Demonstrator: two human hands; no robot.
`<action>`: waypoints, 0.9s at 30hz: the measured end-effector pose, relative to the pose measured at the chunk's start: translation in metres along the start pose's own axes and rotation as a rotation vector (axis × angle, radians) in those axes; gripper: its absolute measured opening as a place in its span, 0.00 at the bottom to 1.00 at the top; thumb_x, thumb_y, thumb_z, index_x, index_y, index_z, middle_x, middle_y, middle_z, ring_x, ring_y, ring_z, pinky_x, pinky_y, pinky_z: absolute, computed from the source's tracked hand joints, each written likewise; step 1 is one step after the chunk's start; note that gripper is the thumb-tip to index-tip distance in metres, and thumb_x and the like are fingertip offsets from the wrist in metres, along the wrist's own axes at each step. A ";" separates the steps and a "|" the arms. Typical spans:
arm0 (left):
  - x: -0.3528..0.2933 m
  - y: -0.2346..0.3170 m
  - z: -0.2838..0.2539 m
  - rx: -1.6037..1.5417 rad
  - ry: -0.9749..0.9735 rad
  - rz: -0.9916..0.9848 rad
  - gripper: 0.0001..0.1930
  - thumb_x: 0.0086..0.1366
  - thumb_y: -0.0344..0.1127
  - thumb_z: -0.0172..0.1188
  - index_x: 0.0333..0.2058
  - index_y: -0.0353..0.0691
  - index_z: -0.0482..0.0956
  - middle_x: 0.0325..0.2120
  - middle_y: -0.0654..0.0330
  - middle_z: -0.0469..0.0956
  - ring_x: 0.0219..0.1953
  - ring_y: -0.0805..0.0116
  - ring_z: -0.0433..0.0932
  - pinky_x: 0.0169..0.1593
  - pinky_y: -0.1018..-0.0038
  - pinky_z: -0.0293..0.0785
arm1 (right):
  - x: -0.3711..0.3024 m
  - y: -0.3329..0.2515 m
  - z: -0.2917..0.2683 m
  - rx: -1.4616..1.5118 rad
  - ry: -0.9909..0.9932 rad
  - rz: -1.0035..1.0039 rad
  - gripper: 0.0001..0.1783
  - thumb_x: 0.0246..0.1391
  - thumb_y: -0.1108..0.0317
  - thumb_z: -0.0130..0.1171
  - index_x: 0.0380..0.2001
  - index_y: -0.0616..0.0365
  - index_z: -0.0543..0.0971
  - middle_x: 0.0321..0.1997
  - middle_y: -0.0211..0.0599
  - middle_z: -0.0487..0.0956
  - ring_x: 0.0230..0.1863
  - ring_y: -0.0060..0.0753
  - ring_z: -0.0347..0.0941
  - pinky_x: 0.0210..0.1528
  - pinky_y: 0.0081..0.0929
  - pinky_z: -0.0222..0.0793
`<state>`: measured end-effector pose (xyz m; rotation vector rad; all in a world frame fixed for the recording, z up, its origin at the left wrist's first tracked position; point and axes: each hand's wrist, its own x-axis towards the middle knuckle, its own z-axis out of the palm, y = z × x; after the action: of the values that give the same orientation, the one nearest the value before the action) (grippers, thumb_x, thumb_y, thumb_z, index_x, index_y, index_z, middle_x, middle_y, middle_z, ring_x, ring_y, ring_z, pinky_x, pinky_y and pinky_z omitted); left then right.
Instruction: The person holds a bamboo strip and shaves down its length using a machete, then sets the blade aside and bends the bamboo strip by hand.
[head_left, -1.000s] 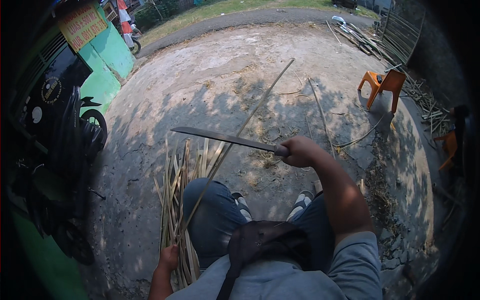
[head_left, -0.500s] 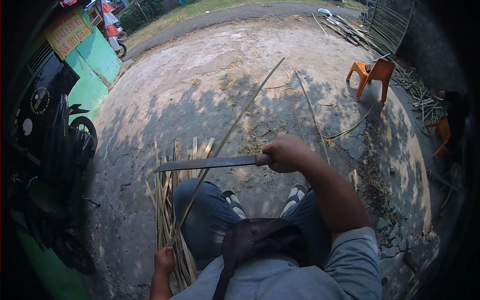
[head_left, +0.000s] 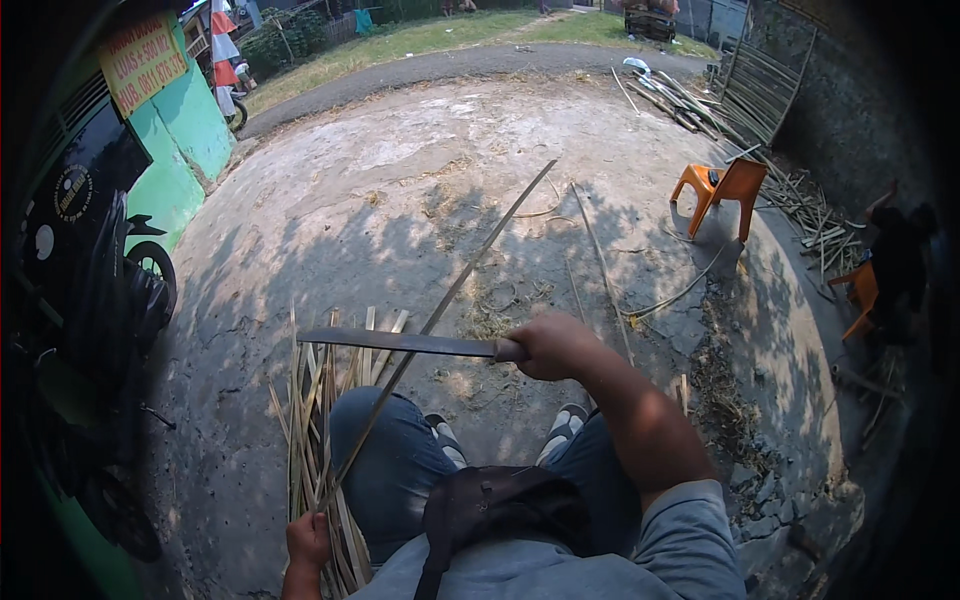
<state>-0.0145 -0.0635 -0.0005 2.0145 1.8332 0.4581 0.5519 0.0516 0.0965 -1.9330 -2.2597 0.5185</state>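
Note:
My right hand [head_left: 555,347] is wrapped around the handle of a machete [head_left: 400,342], whose long blade points left above my left knee. A long, thin bamboo strip [head_left: 480,262] slants from low left up and away across the middle. Its near end is in the closed fingers of my left hand [head_left: 308,541], beside my left thigh. Blade and strip cross in the view; whether they touch I cannot tell. Beside my left leg lies a bundle of split bamboo strips [head_left: 298,420], partly hidden by my knee and left hand.
Long strips [head_left: 598,255] lie on the cracked concrete ahead. An orange chair [head_left: 722,193] stands at the right, with bamboo piles [head_left: 815,225] behind it. A person in dark clothing [head_left: 895,270] is at the far right. A motorbike [head_left: 125,290] stands at the left by a green wall [head_left: 190,140].
The view has tilted up a little, showing more of the road and grass. The machete's handle end has dropped relative to its tip. Both hands keep their hold.

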 end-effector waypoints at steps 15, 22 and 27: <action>0.003 0.002 -0.001 0.034 0.045 0.020 0.34 0.73 0.65 0.47 0.27 0.35 0.78 0.19 0.41 0.75 0.30 0.32 0.79 0.31 0.50 0.71 | 0.003 0.039 -0.011 0.177 0.196 0.288 0.14 0.52 0.61 0.62 0.43 0.46 0.86 0.41 0.46 0.86 0.46 0.52 0.83 0.50 0.47 0.78; 0.003 -0.005 0.006 0.062 0.052 0.025 0.34 0.73 0.65 0.47 0.28 0.36 0.79 0.19 0.41 0.76 0.29 0.32 0.79 0.31 0.50 0.72 | 0.003 -0.012 -0.003 -0.071 0.064 -0.022 0.09 0.49 0.59 0.64 0.35 0.44 0.84 0.36 0.40 0.85 0.43 0.51 0.83 0.45 0.50 0.78; 0.003 -0.018 0.016 0.062 0.087 0.044 0.34 0.72 0.66 0.47 0.27 0.37 0.80 0.20 0.41 0.76 0.29 0.32 0.79 0.31 0.49 0.72 | 0.021 0.033 0.002 0.037 0.149 0.130 0.12 0.49 0.61 0.63 0.39 0.45 0.85 0.38 0.45 0.86 0.44 0.53 0.83 0.46 0.49 0.78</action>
<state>-0.0225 -0.0605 -0.0229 2.1102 1.8791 0.5146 0.5781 0.0753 0.0807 -2.0374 -2.0318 0.4122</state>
